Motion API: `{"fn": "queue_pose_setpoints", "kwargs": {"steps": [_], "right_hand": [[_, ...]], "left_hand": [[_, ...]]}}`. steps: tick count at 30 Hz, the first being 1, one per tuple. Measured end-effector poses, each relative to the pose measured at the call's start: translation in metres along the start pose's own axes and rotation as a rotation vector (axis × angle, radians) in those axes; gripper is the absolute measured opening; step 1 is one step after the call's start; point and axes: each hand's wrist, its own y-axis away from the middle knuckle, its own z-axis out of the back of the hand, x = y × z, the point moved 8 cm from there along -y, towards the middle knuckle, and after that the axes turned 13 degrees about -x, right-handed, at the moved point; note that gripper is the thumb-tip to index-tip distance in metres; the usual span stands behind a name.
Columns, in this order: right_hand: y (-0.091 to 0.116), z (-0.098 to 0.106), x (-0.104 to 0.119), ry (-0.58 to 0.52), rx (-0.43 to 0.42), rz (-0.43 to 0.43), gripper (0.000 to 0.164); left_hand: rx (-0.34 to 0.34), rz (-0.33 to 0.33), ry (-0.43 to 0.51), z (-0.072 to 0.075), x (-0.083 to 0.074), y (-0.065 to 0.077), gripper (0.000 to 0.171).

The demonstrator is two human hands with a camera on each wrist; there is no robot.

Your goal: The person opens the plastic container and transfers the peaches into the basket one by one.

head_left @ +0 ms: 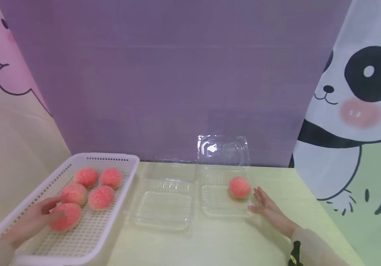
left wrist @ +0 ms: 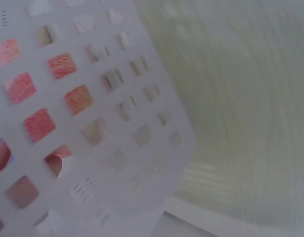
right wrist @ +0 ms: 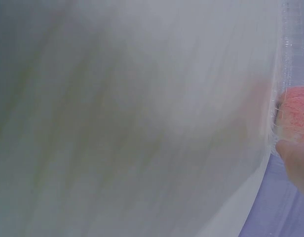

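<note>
My left hand reaches into a white basket and grips a peach nearest the front, thumb on its top and fingers behind it. Several other peaches lie just beyond. The left wrist view shows red peach skin through the basket's slotted wall. My right hand is held beside the right clear plastic box, its fingers extended and holding nothing. Inside that box, at its right side, sits one peach; in the right wrist view a fingertip shows just below this peach.
A second clear plastic box, lid folded back, lies between the basket and the right box. The right box's lid stands up against the purple backdrop. A pale wooden table bears everything. A panda-print cloth hangs at the right.
</note>
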Motion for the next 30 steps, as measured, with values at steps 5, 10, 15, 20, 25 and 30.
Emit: {"fn": "queue_pose_setpoints", "kwargs": {"steps": [5, 10, 15, 20, 25, 30], "right_hand": [[-0.001, -0.001, 0.002, -0.001, 0.004, 0.011, 0.091], [-0.001, 0.0, 0.003, 0.004, -0.009, 0.01, 0.09], [0.0, 0.0, 0.001, -0.002, -0.016, -0.003, 0.09], [0.001, 0.0, 0.001, -0.014, -0.01, -0.004, 0.091], [0.001, -0.001, -0.001, -0.024, -0.004, -0.002, 0.091], [-0.001, 0.0, -0.001, -0.016, -0.005, 0.007, 0.089]], "left_hand": [[-0.072, -0.133, -0.095, 0.007, -0.015, 0.011, 0.056], [-0.099, -0.187, -0.12, 0.013, -0.041, 0.02, 0.053], [-0.104, -0.251, -0.065, 0.015, -0.08, 0.027, 0.048], [-0.135, -0.297, 0.01, 0.011, -0.123, 0.03, 0.039], [-0.189, -0.315, 0.101, 0.008, -0.168, 0.03, 0.028], [-0.094, -0.278, 0.255, -0.006, -0.213, 0.025, 0.029]]}}
